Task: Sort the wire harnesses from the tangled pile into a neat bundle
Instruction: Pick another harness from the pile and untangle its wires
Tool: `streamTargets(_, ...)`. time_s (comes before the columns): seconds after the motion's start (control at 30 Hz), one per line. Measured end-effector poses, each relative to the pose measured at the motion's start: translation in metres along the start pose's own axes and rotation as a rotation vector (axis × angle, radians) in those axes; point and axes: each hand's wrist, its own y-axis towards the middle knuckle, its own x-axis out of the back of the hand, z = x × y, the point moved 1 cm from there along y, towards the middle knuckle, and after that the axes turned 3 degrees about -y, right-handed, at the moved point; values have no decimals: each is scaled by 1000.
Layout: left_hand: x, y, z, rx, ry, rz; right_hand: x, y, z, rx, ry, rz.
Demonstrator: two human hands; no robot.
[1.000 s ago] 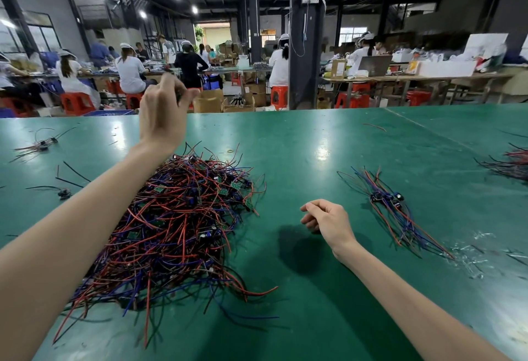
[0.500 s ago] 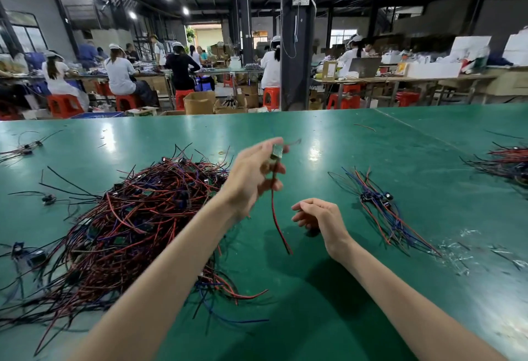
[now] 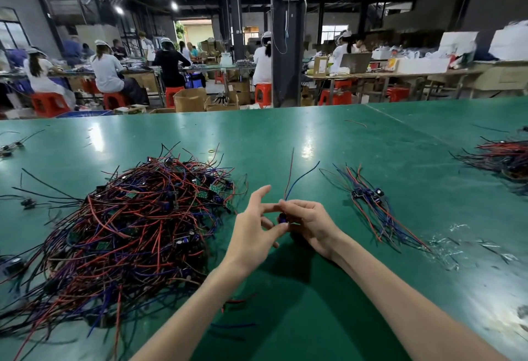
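The pile [image 3: 128,229] at 9 o'clock is big and tangled, so most sorting looks undone. At centre, the left grip [image 3: 251,235] and right grip [image 3: 311,226] both pinch one harness [image 3: 283,219]. At 2 o'clock the bundle [image 3: 371,203] is small.

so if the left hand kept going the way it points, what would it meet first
The harness in the right hand: the left hand points toward it and its fingertips seem to touch it, though depth is hard to judge.
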Motion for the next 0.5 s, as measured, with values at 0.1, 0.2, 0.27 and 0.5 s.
streamTargets(0.1, -5, -7, 1, -29, 95, 0, -1, -1, -1, 25, -37, -11)
streamTargets(0.2, -7, -9, 6, 68, -12, -17, 0, 1, -1, 33, -37, -48)
streamTargets(0.27, -6, -8, 10, 161, -101, -30, 0, 1, -1, 24, -35, -69)
streamTargets(0.5, -14, -7, 19, 425, -519, -40, 1, 4, -4, 30, 14, -79)
